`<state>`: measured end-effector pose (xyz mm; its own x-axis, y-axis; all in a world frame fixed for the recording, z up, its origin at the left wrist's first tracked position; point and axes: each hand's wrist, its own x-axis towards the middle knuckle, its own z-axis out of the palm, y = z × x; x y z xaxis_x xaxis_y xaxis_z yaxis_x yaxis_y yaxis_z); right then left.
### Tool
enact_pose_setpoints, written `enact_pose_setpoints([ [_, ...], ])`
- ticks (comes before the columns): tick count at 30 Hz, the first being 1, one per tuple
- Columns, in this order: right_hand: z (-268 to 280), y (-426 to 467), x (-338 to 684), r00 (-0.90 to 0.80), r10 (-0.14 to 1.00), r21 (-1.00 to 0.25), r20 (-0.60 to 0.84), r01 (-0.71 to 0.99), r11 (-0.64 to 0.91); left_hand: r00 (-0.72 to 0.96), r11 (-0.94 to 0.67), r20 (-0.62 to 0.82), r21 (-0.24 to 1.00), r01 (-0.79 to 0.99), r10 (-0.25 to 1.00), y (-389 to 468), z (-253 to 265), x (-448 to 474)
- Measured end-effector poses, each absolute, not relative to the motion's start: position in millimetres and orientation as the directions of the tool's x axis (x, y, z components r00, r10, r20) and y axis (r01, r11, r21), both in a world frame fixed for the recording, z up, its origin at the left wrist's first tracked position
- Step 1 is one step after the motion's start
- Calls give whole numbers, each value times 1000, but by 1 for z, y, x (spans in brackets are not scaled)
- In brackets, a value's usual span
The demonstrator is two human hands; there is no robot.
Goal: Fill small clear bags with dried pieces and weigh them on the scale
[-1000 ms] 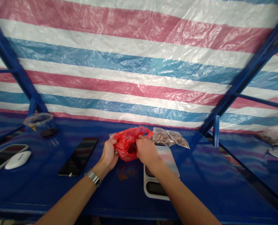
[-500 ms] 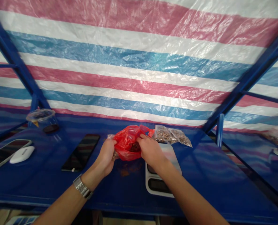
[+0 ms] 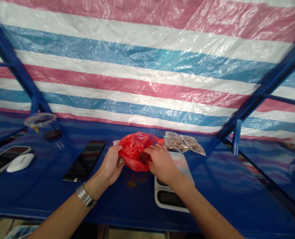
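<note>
A crumpled red plastic bag (image 3: pixel 132 149) sits at the middle of the blue table, its mouth tipped toward me with dark brown pieces (image 3: pixel 142 157) showing inside. My left hand (image 3: pixel 113 164) is closed on the bag's left side, thumb on top; part of a small clear bag (image 3: pixel 120 161) shows beside its fingers. On the right rim, my right hand (image 3: pixel 159 162) is closed with its fingertips curled at the bag's mouth; whether they also pinch some contents is hidden. Under my right forearm lies a white digital scale (image 3: pixel 173 200), partly covered.
Clear zip bags of brown dried bits (image 3: pixel 184 143) lie behind the scale. Brown crumbs (image 3: pixel 133 182) dot the blue table (image 3: pixel 127 205). Leftward are a black phone (image 3: pixel 84 161), a white earbud case (image 3: pixel 20 162), another phone (image 3: pixel 3 161) and a plastic cup with dark liquid (image 3: pixel 46 126).
The red bag's mouth has opened a little more toward me, showing more of the dark contents. Both hands stay on the bag, and more crumbs show on the table. The view has shifted slightly.
</note>
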<state>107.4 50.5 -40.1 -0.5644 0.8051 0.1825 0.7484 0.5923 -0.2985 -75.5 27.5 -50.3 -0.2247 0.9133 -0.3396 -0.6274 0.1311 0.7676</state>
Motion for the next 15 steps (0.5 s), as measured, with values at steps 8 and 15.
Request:
enact_pose_setpoints([
  [8,-39,63,121,-507,844,-752,177,483,448,-386,-89,4,976,-201,922,27,-39,-84],
  [15,-35,66,128,-487,856,-779,174,464,422,-337,-49,-10,985,-168,942,25,-39,-97],
])
